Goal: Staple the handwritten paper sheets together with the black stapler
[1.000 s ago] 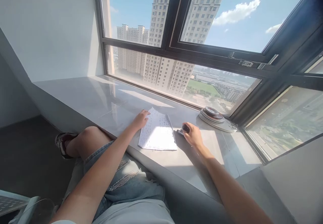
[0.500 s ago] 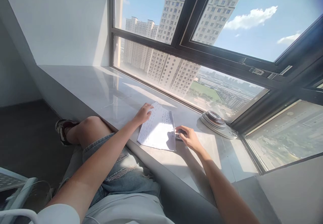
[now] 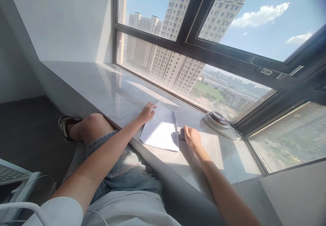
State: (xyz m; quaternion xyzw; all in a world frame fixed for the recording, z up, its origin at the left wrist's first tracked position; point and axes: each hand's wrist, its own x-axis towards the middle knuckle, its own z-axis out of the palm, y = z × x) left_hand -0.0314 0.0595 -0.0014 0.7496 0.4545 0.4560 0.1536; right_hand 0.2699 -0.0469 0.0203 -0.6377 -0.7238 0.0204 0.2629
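A white sheet of paper (image 3: 161, 131) covered in rows of dark handwriting lies on the pale tiled window ledge (image 3: 102, 83). My left hand (image 3: 147, 113) rests at its upper left edge, fingers a little bent over the paper and not wrapped round it. Just right of the sheet, my right hand (image 3: 193, 137) is closed, its fingers curled in. A small dark patch (image 3: 181, 135) shows between that hand and the paper's right edge; whether it is an object or shadow is unclear. What the right fingers hold, if anything, is hidden.
A stack of round plate-like discs (image 3: 219, 122) stands right of my right hand, by the window frame (image 3: 163, 44). My bent leg (image 3: 98, 127) is beside the ledge's front edge. A white metal frame (image 3: 25, 185) stands at lower left.
My right hand has drawn slightly right, away from the paper's edge, and its fingers have curled in. My left hand stays on the paper. The whole view has shifted slightly.
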